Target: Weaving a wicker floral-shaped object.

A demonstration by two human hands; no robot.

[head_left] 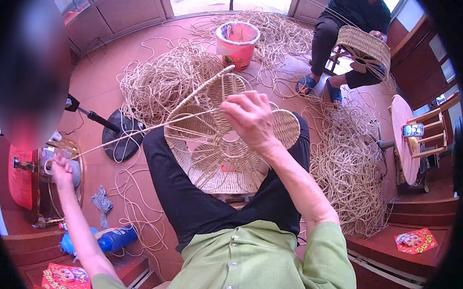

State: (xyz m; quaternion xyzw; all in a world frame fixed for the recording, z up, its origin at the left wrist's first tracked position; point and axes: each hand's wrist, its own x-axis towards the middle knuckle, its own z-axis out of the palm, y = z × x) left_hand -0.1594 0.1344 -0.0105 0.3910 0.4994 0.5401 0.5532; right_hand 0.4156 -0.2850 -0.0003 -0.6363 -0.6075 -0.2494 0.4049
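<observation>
A pale woven piece with rounded petal shapes (285, 131) rests on my lap between my knees. My right hand (245, 117) is over its centre, fingers closed on the pale cord at the upper part of the weave. The cord (114, 138) runs taut down to the left to my left hand (62, 168), which is out beside my left knee with its fingers closed around it. Several loose strands cross the woven petals, and part of the piece is hidden behind my right hand.
Cord heaps (167, 81) cover floor areas ahead and right. A red bucket (237, 57) stands ahead. At upper right a seated person (327, 25) handles a woven basket (362, 44). Left are a round black stand base (115, 143) and blue bottle (117, 238); right, a pink round table (398, 150).
</observation>
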